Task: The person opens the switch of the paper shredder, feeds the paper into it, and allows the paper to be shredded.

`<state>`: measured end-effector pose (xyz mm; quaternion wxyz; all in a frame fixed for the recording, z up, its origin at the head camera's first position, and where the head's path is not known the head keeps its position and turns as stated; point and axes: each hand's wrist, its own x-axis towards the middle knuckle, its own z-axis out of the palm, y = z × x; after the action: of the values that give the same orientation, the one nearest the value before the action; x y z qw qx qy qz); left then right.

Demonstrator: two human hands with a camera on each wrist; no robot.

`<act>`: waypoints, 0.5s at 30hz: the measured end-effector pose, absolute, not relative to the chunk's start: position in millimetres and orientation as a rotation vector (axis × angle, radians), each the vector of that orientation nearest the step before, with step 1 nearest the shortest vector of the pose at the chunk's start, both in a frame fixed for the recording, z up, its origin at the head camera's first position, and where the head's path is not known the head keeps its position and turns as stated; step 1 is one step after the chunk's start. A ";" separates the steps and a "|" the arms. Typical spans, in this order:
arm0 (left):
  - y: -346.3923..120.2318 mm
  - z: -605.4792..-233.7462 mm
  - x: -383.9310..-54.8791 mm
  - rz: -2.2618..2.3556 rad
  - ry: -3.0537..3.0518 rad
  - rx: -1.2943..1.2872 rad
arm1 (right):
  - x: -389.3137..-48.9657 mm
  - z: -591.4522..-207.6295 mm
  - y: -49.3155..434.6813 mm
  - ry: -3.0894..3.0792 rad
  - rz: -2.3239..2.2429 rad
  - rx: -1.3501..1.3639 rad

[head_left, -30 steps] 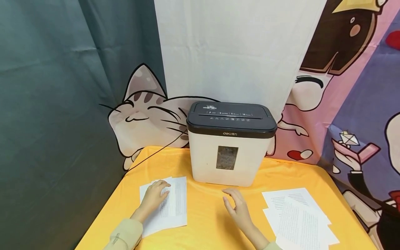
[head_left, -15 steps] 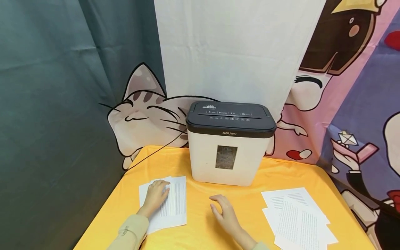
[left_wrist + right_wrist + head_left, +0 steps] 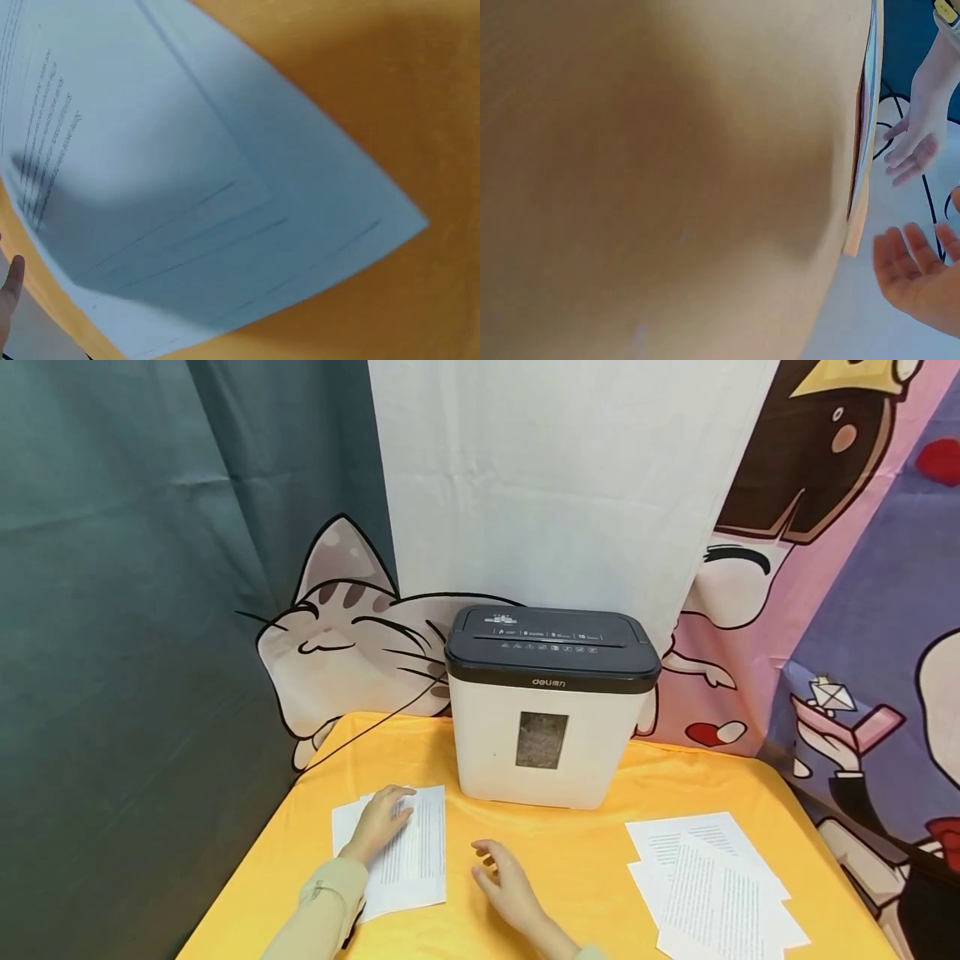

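In the head view a stack of printed paper sheets (image 3: pixel 427 847) lies on the left of the table, its sheets slightly fanned. My left hand (image 3: pixel 381 822) is over this stack with loosely bent fingers and holds nothing; the right wrist view shows the left hand (image 3: pixel 919 139) apart from the paper, above it. My right hand (image 3: pixel 508 889) is in the air just right of the stack, fingers relaxed and nothing held. The left wrist view shows the sheets (image 3: pixel 195 187) close up, with a fingertip (image 3: pixel 11 289) at the left edge.
A black-and-white deli paper shredder (image 3: pixel 487 735) stands at the back of the yellow-covered table (image 3: pixel 585 852). Its cord (image 3: pixel 375 727) runs off to the left. Several printed sheets (image 3: pixel 716 893) lie overlapping on the right. Curtains and a cartoon backdrop surround the table.
My right hand has moved left and a little towards me, nearer to the left stack. The left hand has shifted slightly right over the sheets.
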<state>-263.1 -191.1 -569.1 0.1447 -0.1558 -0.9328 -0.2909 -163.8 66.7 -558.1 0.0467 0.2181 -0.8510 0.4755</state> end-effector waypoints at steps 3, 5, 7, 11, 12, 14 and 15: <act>-189.1 -567.4 -266.0 -0.787 -2.756 -0.450 | -166.3 -560.8 60.8 -2.639 1.589 0.649; -187.1 -564.6 -267.3 -0.754 -2.851 -0.378 | -167.9 -563.1 56.9 -2.651 1.667 0.628; -184.7 -561.6 -268.8 -0.761 -2.965 -0.278 | -169.4 -565.3 52.6 -2.662 1.735 0.583; -181.0 -558.9 -269.9 -0.729 -3.142 -0.129 | -172.4 -567.7 43.6 -2.658 1.791 0.496; -181.2 -558.6 -269.7 -0.718 -3.161 -0.118 | -172.7 -567.9 41.2 -2.659 1.794 0.484; -183.2 -558.5 -268.2 -0.700 -3.183 -0.093 | -172.3 -568.6 35.5 -2.672 1.770 0.462; -184.6 -557.9 -267.0 -0.694 -3.185 -0.084 | -171.5 -569.0 32.5 -2.676 1.765 0.454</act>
<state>-267.0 -184.6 -557.9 -0.0598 -0.0257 -0.9750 -0.2125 -171.5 32.5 -569.0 -0.0481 0.1401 -0.8256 0.5445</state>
